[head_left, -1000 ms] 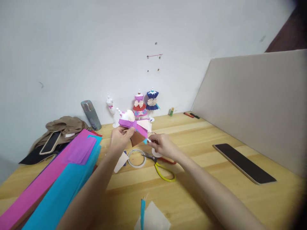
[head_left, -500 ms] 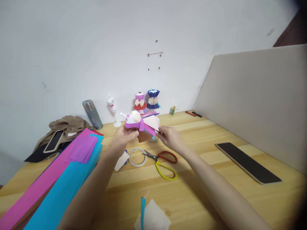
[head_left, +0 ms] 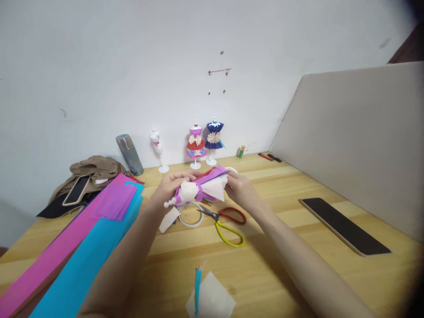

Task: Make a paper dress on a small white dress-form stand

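Note:
Held sideways above the table is a small dress form (head_left: 188,193) dressed in purple, cream and red paper, its white beaded neck pointing to the lower left. My left hand (head_left: 174,185) is closed around its upper body from behind, with some fingers hidden. My right hand (head_left: 239,189) pinches the flared paper skirt (head_left: 217,185) at its right end. Below lie the scissors (head_left: 217,218), blades apart, with one red and one yellow handle. Next to their tips is a white tape roll (head_left: 180,216) by a cream paper scrap (head_left: 169,220).
Two dressed forms (head_left: 196,143) and a bare white one (head_left: 158,148) stand by the wall. Pink (head_left: 66,238) and blue paper sheets (head_left: 89,260) lie left, near a flask (head_left: 130,154) and phone (head_left: 77,190). A black-topped slab (head_left: 344,225) lies right; cream paper (head_left: 212,296) lies in front.
Both hands have turned the dress form, so its neck has swung down toward me and the skirt faces differently. The view has shifted slightly.

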The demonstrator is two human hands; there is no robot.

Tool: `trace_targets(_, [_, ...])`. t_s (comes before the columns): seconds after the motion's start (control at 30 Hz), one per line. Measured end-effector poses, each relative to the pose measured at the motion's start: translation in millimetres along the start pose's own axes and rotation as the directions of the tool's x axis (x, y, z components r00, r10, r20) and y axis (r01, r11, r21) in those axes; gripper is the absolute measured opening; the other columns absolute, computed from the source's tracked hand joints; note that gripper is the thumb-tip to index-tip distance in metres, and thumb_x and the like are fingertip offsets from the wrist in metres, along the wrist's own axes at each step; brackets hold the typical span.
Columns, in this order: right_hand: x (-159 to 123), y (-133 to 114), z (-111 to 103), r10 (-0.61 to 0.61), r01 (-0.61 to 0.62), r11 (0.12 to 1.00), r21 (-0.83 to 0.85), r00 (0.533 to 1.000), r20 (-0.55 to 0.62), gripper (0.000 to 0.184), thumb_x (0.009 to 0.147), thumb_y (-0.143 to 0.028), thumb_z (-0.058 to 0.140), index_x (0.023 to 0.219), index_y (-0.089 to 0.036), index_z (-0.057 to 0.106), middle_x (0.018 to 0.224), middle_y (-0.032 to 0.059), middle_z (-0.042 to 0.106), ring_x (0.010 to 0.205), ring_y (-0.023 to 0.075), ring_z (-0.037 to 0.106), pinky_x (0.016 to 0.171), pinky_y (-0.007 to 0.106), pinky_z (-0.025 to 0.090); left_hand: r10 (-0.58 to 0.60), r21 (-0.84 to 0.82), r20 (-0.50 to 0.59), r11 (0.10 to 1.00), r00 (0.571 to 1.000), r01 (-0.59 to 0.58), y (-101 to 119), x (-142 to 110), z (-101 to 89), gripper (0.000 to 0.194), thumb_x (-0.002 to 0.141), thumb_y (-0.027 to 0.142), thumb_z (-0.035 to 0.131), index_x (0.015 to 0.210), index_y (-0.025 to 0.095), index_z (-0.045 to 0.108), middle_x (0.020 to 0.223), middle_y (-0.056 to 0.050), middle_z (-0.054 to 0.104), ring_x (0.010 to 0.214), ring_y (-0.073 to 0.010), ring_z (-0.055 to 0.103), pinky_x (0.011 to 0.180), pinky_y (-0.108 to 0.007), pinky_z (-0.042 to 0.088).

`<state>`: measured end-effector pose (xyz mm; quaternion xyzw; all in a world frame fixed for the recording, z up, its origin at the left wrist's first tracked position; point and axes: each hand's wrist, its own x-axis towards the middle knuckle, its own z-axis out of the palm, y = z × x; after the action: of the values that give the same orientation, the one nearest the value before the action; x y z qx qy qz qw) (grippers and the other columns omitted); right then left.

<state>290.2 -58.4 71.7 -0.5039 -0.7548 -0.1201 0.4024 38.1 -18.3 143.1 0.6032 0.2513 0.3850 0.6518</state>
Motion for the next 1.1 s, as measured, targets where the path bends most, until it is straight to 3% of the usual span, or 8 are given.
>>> trace_targets(0.13, [-5,1,4,-0.037,0.036,0.999,-0.005,0.999,-0.029,0.025,0.096,-0.01,0.047,0.086,-0.022,0.067,0.09,0.0094,0.071,0.075,0.0206,0.066,0.064,0.031,0.054,-0.117,-0.022,0.117,0.993,0.986,0.12,3,-3,4.5,0.024,0.061,0.037,0.088,0.066,0.017,0.074,0.111,-0.013,0.079,0.105,-0.0294,0.073,0.087,-0.035,0.053])
trace_targets(0.3, [-7,-5,0,-0.069,0.07,0.997,0.014,0.996,-0.052,0.025,0.101,-0.015,0.046,0.099,-0.023,0.07,0.098,0.0087,0.073,0.086,0.0217,0.071,0.072,0.031,0.058,-0.143,0.008,0.242,0.989,0.96,0.145,-2,-3,5.0,0.023,0.062,0.03,0.088,0.066,0.016,0.07,0.123,-0.014,0.076,0.12,-0.0308,0.067,0.093,-0.035,0.049])
trace_targets(0.43, [-7,-8,-5,-0.073,0.074,0.997,0.02,0.995,-0.061,0.025,0.103,-0.019,0.046,0.102,-0.025,0.071,0.103,0.0104,0.075,0.092,0.023,0.073,0.076,0.031,0.06,-0.151,0.054,0.226,0.988,0.962,0.142,-3,-5,8.6,0.026,0.06,0.023,0.087,0.074,0.018,0.066,0.128,-0.014,0.074,0.121,-0.0316,0.065,0.087,-0.035,0.048])
trace_targets(0.57, [-8,-7,-9,-0.051,0.052,0.999,0.01,0.996,-0.069,0.028,0.104,-0.021,0.045,0.104,-0.027,0.072,0.105,0.0112,0.076,0.095,0.0236,0.074,0.078,0.032,0.061,-0.106,0.081,0.166,0.992,0.981,0.093,-2,-7,13.2,0.027,0.064,0.032,0.086,0.069,0.017,0.064,0.13,-0.015,0.072,0.115,-0.0314,0.068,0.088,-0.036,0.049])
trace_targets(0.73, [-8,-4,-13,-0.04,0.041,0.999,0.007,0.995,-0.092,0.029,0.103,-0.02,0.044,0.105,-0.026,0.073,0.104,0.0104,0.076,0.096,0.0234,0.074,0.08,0.036,0.063,-0.034,0.063,0.186,0.998,0.982,0.023,-5,-7,9.4,0.026,0.072,0.041,0.084,0.082,0.018,0.078,0.141,-0.014,0.068,0.128,-0.036,0.063,0.102,-0.043,0.047])
trace_targets(0.93, [-9,-2,-21,-0.051,0.051,0.999,0.001,0.99,-0.133,0.028,0.106,-0.026,0.045,0.106,-0.026,0.073,0.108,0.0116,0.076,0.099,0.0227,0.074,0.082,0.034,0.062,0.06,0.11,0.094,0.991,0.994,-0.07,-3,-5,7.3,0.029,0.078,0.048,0.077,0.082,0.019,0.079,0.132,-0.013,0.073,0.133,-0.0363,0.06,0.114,-0.045,0.04])
trace_targets(1.0, [-10,-1,-23,-0.055,0.055,0.998,-0.006,0.988,-0.146,0.027,0.107,-0.027,0.045,0.106,-0.025,0.072,0.108,0.0117,0.076,0.098,0.0224,0.074,0.08,0.033,0.061,0.061,0.258,0.01,0.964,0.998,-0.062,2,-6,9.1,0.029,0.077,0.047,0.077,0.073,0.019,0.074,0.124,-0.012,0.076,0.126,-0.0341,0.063,0.106,-0.041,0.045])
trace_targets(1.1, [-10,0,-25,-0.058,0.056,0.998,-0.016,0.986,-0.157,0.027,0.107,-0.027,0.046,0.106,-0.026,0.072,0.108,0.0109,0.076,0.097,0.0215,0.074,0.079,0.032,0.061,-0.002,0.476,-0.046,0.879,0.999,0.024,11,-9,9.8,0.035,0.072,0.051,0.075,0.062,0.02,0.065,0.088,-0.007,0.075,0.095,-0.0274,0.068,0.08,-0.032,0.049])
